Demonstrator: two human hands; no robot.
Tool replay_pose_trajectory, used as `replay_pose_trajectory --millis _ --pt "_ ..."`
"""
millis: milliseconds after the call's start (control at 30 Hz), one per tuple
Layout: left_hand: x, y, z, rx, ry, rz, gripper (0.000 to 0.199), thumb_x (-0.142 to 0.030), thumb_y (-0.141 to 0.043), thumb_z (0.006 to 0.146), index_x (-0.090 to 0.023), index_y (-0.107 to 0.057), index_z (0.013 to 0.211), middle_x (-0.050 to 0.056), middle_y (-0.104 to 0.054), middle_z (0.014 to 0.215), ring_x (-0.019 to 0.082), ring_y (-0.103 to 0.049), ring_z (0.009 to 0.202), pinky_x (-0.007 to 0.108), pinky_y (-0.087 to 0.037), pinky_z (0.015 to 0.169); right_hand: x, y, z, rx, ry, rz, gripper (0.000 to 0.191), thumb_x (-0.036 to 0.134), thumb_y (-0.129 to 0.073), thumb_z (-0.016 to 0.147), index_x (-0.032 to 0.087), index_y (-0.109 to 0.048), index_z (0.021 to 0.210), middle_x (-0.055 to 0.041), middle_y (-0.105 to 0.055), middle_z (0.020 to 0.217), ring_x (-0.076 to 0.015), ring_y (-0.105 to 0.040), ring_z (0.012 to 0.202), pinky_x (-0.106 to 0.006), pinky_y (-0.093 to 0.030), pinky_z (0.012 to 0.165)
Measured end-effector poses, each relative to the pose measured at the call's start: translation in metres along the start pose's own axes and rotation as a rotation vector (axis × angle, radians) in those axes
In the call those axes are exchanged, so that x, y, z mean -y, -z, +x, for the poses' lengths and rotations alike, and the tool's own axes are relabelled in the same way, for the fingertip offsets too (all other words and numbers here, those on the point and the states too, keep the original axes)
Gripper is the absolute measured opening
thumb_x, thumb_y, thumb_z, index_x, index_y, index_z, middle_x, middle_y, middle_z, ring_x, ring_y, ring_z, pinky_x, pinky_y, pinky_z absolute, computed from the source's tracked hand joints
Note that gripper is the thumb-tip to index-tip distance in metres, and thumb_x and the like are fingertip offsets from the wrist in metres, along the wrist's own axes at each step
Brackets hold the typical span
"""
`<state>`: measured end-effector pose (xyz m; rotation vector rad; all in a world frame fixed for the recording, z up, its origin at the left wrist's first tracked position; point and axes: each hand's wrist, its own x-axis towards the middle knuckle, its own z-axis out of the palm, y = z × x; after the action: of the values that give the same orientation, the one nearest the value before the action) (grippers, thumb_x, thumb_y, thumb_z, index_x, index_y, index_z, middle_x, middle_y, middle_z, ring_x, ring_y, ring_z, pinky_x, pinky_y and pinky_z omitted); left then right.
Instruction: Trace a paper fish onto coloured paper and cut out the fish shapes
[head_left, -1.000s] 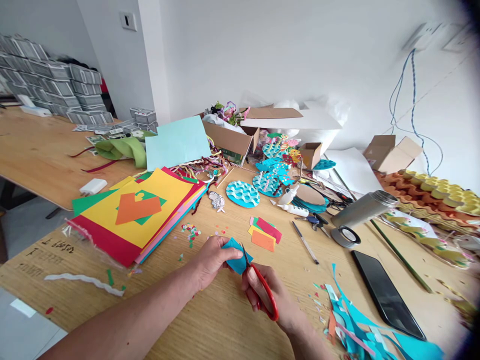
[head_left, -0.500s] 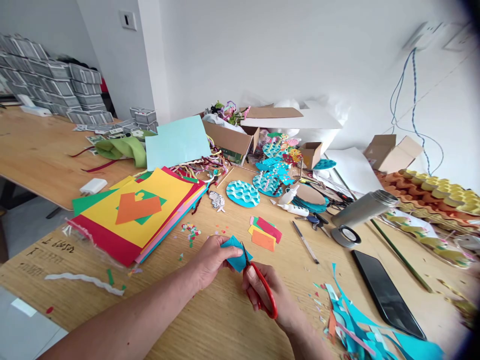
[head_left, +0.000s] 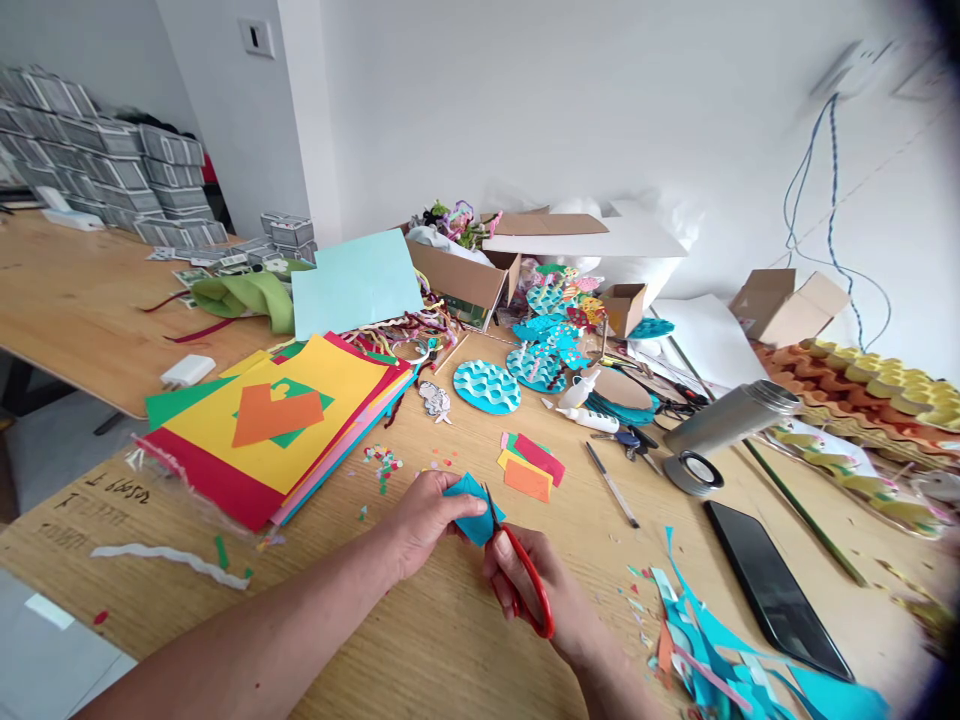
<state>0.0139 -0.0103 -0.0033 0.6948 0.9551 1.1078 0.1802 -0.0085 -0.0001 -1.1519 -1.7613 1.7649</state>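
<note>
Between the thumb and fingers of my left hand (head_left: 424, 520) is a small piece of blue paper (head_left: 471, 508), held above the wooden table. My right hand (head_left: 536, 580) grips red-handled scissors (head_left: 534, 575), fingers wrapped round the handles. The dark blades reach the right edge of the blue paper; whether they are cutting into it I cannot tell. Beyond my hands lie small coloured paper rectangles (head_left: 528, 480) in orange, yellow, red and green. Tiny paper bits (head_left: 384, 462) are scattered to the left of them.
Stacked coloured sheets (head_left: 225, 480) lie at left. Blue paper scraps (head_left: 712, 660) and a black phone (head_left: 776, 590) are at right, near a metal flask (head_left: 731, 415) and a pen (head_left: 611, 485). A wavy-patterned blue oval (head_left: 486, 387), a glue bottle (head_left: 592, 419) and cardboard boxes (head_left: 457, 275) stand further back.
</note>
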Motion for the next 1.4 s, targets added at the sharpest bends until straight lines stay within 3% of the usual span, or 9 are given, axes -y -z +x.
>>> replay_pose_trajectory --millis 1400 --pt "0.0003 -0.0013 0.0022 -0.018 0.006 0.008 0.023 -0.032 -0.074 0.058 -0.015 -0.058 0.062 -0.002 -0.054 0.057 0.011 -0.047 0.055 0.024 -0.037 0.056 0.0041 -0.0008 0.0011 -0.02 -0.012 0.001 0.056 0.073 -0.054 0.074 0.019 -0.043 0.062 0.007 -0.041 0.043 -0.0061 -0.036 0.036 -0.02 -0.027 0.037"
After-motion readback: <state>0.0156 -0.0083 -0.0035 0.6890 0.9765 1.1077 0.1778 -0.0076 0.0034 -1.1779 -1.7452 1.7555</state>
